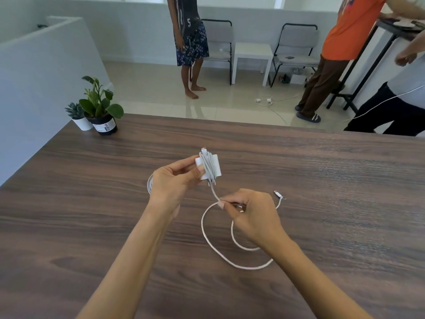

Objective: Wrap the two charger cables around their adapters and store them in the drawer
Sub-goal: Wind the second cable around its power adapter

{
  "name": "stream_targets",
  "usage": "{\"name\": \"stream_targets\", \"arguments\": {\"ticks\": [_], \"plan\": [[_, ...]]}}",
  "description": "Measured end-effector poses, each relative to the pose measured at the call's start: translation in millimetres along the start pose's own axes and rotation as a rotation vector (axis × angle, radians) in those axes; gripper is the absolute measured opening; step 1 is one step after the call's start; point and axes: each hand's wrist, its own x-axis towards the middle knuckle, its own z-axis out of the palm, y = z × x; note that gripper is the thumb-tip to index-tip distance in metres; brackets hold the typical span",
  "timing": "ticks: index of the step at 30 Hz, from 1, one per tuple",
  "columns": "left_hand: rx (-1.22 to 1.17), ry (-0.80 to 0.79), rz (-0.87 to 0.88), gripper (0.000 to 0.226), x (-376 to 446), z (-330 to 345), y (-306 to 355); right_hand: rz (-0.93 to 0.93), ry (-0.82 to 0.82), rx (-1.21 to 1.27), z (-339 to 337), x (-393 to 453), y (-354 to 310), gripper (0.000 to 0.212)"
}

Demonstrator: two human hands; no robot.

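Two hands work above a dark wood-grain bench (322,169). The left hand (171,180) grips a white adapter (217,168) between thumb and curled fingers, holding it up off the bench surface, roughly at the middle of the view. Several turns of white cable (210,245) already run lengthwise around the adapter's body, and one connector end pokes out at its top. From the lower edge of the adapter the cable drops a short way to the right hand (251,215), which pinches it between thumb and forefinger, the other fingers curled in beneath. Past that pinch the loose part of the cable lies on the bench in a wide loop that passes under the right wrist and comes back up to the right, ending in a small plug (278,194) resting on the wood just beside the right hand. Behind the left hand, a bit of a second coiled white cable (149,185) shows on the bench, mostly hidden by the hand; whether it has an adapter cannot be told.

At the far left corner of the bench stand two potted plants (96,107), one in a black pot and a smaller one in a white pot, touching or nearly so. Beyond the bench, on a tiled floor, are two chairs (296,47) with a small white table (253,54) between them, and three people standing, one in an orange shirt (349,26).
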Motion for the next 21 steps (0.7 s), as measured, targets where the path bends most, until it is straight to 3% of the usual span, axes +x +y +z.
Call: {"name": "stream_targets", "arguments": {"ticks": [9,15,21], "plan": [[0.043,0.009,0.021,0.023,-1.7,2.7,-7.9,-0.171,-0.057,-0.212,-39.8,1.4,-29.5,0.009],[0.279,-0.131,0.078,0.032,-6.6,7.1,-14.0,-0.322,-0.071,-0.423,-69.2,29.3,-37.7,0.013],[0.373,-0.28,0.061,0.027,-12.2,5.8,-13.5,-0.314,-0.059,-0.391,-81.7,54.1,-25.3,0.012]]}}
